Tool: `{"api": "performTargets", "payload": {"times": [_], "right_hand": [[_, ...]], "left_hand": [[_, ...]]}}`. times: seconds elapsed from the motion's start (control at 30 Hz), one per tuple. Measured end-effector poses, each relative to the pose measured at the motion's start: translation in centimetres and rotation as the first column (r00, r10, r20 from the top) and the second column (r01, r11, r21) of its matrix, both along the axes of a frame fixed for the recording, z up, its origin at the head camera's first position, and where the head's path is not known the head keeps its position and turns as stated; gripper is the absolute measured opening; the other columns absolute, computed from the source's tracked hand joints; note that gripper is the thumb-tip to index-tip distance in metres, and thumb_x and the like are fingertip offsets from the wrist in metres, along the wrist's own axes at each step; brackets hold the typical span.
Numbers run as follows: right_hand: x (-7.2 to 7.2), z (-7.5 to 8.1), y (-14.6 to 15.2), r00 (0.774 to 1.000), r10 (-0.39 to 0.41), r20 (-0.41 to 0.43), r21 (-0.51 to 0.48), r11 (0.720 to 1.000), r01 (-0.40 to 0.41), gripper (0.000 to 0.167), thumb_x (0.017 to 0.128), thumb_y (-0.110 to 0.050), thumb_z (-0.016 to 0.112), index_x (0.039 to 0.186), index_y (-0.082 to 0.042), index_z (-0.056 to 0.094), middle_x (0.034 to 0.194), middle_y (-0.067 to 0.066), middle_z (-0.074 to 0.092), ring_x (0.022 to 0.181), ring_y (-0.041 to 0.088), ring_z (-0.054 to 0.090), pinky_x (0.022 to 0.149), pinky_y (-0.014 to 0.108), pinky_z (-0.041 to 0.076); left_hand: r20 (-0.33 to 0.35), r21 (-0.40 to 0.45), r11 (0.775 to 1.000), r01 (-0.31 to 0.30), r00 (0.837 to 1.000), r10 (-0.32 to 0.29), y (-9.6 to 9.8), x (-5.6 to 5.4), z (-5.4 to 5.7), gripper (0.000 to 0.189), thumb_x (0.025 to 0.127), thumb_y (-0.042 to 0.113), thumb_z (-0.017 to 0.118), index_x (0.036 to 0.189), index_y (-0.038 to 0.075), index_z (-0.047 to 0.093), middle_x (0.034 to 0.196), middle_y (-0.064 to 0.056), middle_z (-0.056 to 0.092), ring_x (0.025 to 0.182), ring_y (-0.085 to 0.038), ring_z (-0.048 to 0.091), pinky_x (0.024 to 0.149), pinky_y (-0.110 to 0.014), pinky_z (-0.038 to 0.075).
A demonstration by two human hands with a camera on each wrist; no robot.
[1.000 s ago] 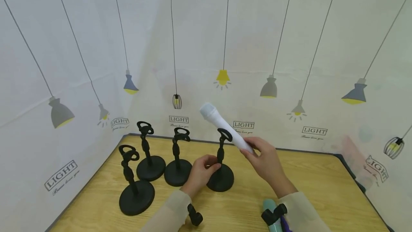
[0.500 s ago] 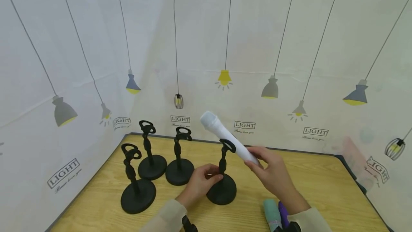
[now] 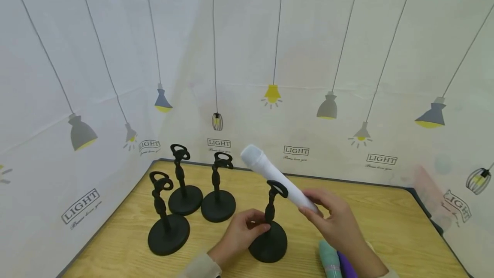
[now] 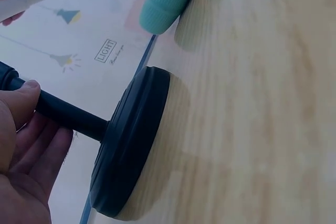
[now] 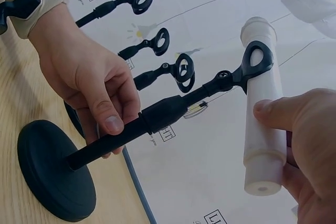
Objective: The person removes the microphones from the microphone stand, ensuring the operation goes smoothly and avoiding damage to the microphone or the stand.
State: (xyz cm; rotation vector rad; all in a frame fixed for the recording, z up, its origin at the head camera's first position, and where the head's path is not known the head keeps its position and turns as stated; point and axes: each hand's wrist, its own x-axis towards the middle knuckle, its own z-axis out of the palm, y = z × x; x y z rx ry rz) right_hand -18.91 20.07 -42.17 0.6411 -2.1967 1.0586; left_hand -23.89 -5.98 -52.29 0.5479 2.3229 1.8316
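Note:
My left hand [image 3: 243, 233] pinches the pole of a black microphone stand [image 3: 270, 243] between thumb and fingers, low down near its round base. In the left wrist view that base [image 4: 131, 140] sits close over the wood. A white microphone [image 3: 278, 177] is held by its lower end in my right hand [image 3: 333, 213], slanting with its head up to the left. It passes right behind the stand's ring clip [image 5: 258, 59], overlapping it in the right wrist view. The clip's opening shows beside the microphone's body.
Three more black microphone stands, one at front left [image 3: 168, 233], one behind it [image 3: 185, 198] and one to its right [image 3: 218, 205], stand on the wooden table [image 3: 115, 235]. A teal microphone [image 3: 329, 256] and a purple one [image 3: 347, 267] lie by my right forearm. A printed backdrop [image 3: 247, 55] encloses the table.
The gripped stand has come toward me along the table with my left hand. My right hand and the white microphone have come lower and nearer with it.

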Motion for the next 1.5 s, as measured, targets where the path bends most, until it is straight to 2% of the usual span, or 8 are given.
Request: {"api": "performTargets", "payload": {"times": [0.27,0.5,0.73,0.87,1.1,1.33,1.5], "right_hand": [[1.6,-0.3,0.4,0.999,0.023,0.043,-0.024,0.999,-0.022,0.04,0.082,0.003,0.09,0.118,-0.011,0.079,0.116,0.005,0.08,0.105,-0.001,0.072,0.087,0.011,0.057],[3.0,-0.2,0.9,0.995,0.036,0.089,-0.015,0.999,-0.035,0.041,0.084,0.002,0.089,0.12,-0.015,0.078,0.116,0.001,0.08,0.104,-0.002,0.072,0.088,0.011,0.057],[4.1,0.3,1.5,0.981,0.05,0.185,-0.008,0.999,-0.049,0.039,0.091,-0.005,0.086,0.124,-0.023,0.077,0.119,-0.006,0.078,0.1,0.002,0.07,0.081,0.021,0.06],[4.3,0.4,1.6,0.975,0.08,0.206,-0.011,0.997,-0.08,0.038,0.094,-0.005,0.083,0.126,-0.023,0.075,0.121,-0.006,0.077,0.101,0.003,0.07,0.081,0.021,0.06],[4.3,1.5,0.8,0.962,0.029,0.272,-0.007,1.0,-0.029,0.031,0.097,-0.015,0.082,0.125,-0.026,0.076,0.119,-0.01,0.078,0.104,0.0,0.072,0.082,0.023,0.062],[3.5,3.1,-0.5,0.973,0.111,0.202,-0.08,0.992,-0.096,0.033,0.096,-0.006,0.082,0.126,-0.017,0.076,0.121,-0.002,0.08,0.111,0.002,0.075,0.089,0.02,0.061],[3.1,4.4,-1.7,0.972,0.143,0.184,-0.098,0.987,-0.126,0.034,0.096,-0.007,0.082,0.128,-0.016,0.076,0.122,-0.001,0.08,0.112,0.002,0.075,0.091,0.019,0.061]], "left_hand": [[0.039,0.013,0.999,0.052,0.998,-0.052,-0.1,1.7,0.1,0.018,0.1,0.019,0.08,0.117,0.013,0.078,0.115,-0.003,0.081,0.105,-0.01,0.073,0.087,-0.021,0.059],[0.054,0.021,0.996,0.091,0.994,-0.092,-0.1,2.8,0.0,0.016,0.1,0.018,0.079,0.116,0.016,0.079,0.115,-0.002,0.08,0.102,-0.007,0.072,0.085,-0.02,0.058],[0.07,0.064,0.988,0.139,0.987,-0.144,0.0,3.9,0.3,0.016,0.1,0.014,0.078,0.117,0.014,0.078,0.117,-0.004,0.079,0.105,-0.006,0.074,0.088,-0.02,0.059],[0.089,0.076,0.986,0.148,0.984,-0.155,-0.1,4.2,0.4,0.017,0.101,0.013,0.078,0.117,0.013,0.077,0.118,-0.004,0.079,0.106,-0.008,0.074,0.09,-0.021,0.06],[0.12,0.093,0.982,0.167,0.977,-0.177,-0.1,4.1,0.1,0.022,0.101,0.014,0.077,0.123,0.014,0.077,0.123,-0.006,0.079,0.109,-0.009,0.075,0.092,-0.022,0.06],[0.108,0.127,0.974,0.186,0.974,-0.2,0.1,4.0,0.1,0.023,0.103,0.014,0.075,0.126,0.012,0.077,0.124,-0.008,0.08,0.112,-0.008,0.075,0.096,-0.023,0.06],[0.084,0.14,0.976,0.169,0.98,-0.182,0.4,4.1,0.2,0.021,0.102,0.014,0.076,0.121,0.006,0.078,0.118,-0.009,0.081,0.107,-0.006,0.076,0.092,-0.019,0.059]]}}
